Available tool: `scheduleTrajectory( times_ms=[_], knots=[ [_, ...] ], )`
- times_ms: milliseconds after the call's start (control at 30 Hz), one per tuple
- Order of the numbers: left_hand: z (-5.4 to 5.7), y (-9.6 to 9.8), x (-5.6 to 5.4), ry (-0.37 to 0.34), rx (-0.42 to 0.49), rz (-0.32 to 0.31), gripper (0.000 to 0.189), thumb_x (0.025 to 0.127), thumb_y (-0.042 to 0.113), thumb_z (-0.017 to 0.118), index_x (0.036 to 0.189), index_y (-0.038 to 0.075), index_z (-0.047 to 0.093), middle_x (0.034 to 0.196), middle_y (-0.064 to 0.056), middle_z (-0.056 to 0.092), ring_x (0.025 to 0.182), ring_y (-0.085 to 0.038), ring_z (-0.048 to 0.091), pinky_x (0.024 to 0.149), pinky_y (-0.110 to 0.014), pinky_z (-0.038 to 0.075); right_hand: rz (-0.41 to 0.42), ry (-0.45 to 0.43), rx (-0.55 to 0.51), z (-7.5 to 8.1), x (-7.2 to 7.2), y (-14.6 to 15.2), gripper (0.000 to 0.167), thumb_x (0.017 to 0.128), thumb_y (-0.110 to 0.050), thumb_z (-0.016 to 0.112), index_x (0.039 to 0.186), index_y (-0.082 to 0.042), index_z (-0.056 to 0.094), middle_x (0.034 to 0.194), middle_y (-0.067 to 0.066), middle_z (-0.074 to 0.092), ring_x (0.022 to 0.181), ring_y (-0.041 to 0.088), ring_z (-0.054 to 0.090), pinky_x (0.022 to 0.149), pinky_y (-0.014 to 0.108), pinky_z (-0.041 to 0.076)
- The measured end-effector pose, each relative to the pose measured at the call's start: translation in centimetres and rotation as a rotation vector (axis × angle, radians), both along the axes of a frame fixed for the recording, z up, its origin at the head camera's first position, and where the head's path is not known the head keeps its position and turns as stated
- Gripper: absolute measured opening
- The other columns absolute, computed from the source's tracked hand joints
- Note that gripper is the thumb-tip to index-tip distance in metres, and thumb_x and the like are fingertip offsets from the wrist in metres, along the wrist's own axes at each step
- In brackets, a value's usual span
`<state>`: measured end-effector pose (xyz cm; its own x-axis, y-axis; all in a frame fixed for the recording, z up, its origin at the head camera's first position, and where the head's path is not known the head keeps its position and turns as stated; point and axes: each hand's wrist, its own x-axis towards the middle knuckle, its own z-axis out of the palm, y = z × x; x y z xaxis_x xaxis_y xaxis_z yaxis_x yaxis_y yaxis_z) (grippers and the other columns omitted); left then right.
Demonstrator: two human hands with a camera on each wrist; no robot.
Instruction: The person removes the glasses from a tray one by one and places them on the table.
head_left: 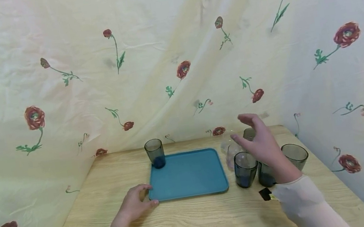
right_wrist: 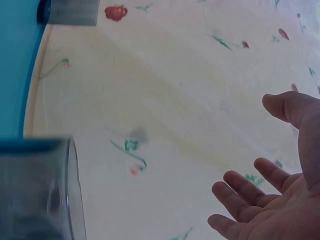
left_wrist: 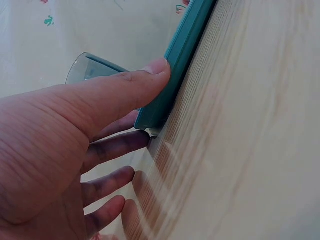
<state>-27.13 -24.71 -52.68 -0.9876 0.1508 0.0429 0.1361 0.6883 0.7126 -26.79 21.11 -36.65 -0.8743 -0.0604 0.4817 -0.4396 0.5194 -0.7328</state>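
My left hand (head_left: 133, 205) is at the near left corner of a blue tray (head_left: 190, 174). Its thumb lies on the tray's front rim in the left wrist view, index finger round the left side, the other fingers spread below. A smoky drinking glass (head_left: 155, 153) stands upright on the tray's back left corner. Above a group of glasses at the right, my right hand (head_left: 264, 142) hangs in the air with nothing in it, thumb and fingers apart. Nearest the tray is a dark glass (head_left: 246, 170), with another dark glass (head_left: 266, 175) beside it, partly behind my wrist.
Clear glasses (head_left: 233, 157) stand between the tray and the dark ones. Another smoky glass (head_left: 249, 134) stands behind my right hand, and a wide one (head_left: 295, 156) is right of my wrist. A flowered cloth (head_left: 165, 92) hangs round the wooden table (head_left: 183, 222).
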Motion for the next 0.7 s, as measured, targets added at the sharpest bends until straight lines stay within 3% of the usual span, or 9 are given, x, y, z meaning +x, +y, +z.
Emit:
scheduleTrajectory(
  times_ms=[200, 400, 533, 700],
  knots=[
    [0.0, 0.0, 0.1, 0.007, 0.002, -0.003, 0.058, 0.084, 0.035, 0.091, 0.135, 0.021, 0.068, 0.147, -0.011, 0.058, 0.143, -0.043, 0.045, 0.114, -0.067, 0.036, 0.100, -0.040, -0.044, -0.1, -1.2, -3.6, 0.069, 0.100, -0.030, 0.076, 0.155, -0.007, 0.041, 0.157, 0.013, 0.047, 0.148, 0.034, 0.040, 0.117, 0.064, 0.032],
    [-0.3, -0.2, -0.1, 0.008, 0.007, -0.001, 0.057, 0.084, 0.034, 0.091, 0.135, 0.021, 0.068, 0.148, -0.010, 0.058, 0.144, -0.041, 0.044, 0.115, -0.066, 0.036, 0.162, -0.034, 0.016, -0.6, -2.3, -7.7, 0.067, 0.098, -0.031, 0.078, 0.153, -0.011, 0.045, 0.152, 0.009, 0.051, 0.136, 0.029, 0.051, 0.113, 0.056, 0.041],
    [-0.3, -0.2, -0.2, 0.013, -0.001, -0.005, 0.057, 0.084, 0.036, 0.091, 0.134, 0.021, 0.069, 0.148, -0.009, 0.058, 0.144, -0.041, 0.045, 0.115, -0.066, 0.036, 0.204, -0.064, -0.001, -0.9, -3.0, -10.0, 0.067, 0.098, -0.029, 0.078, 0.153, -0.010, 0.044, 0.154, 0.009, 0.048, 0.145, 0.029, 0.044, 0.120, 0.053, 0.036],
    [-0.3, -0.2, -0.3, 0.021, -0.011, -0.010, 0.057, 0.083, 0.036, 0.091, 0.134, 0.021, 0.069, 0.147, -0.009, 0.059, 0.143, -0.041, 0.046, 0.114, -0.065, 0.037, 0.241, -0.114, -0.041, -1.3, -4.1, -12.5, 0.065, 0.097, -0.021, 0.078, 0.152, -0.008, 0.045, 0.153, 0.010, 0.049, 0.144, 0.029, 0.046, 0.122, 0.049, 0.034]
  ],
)
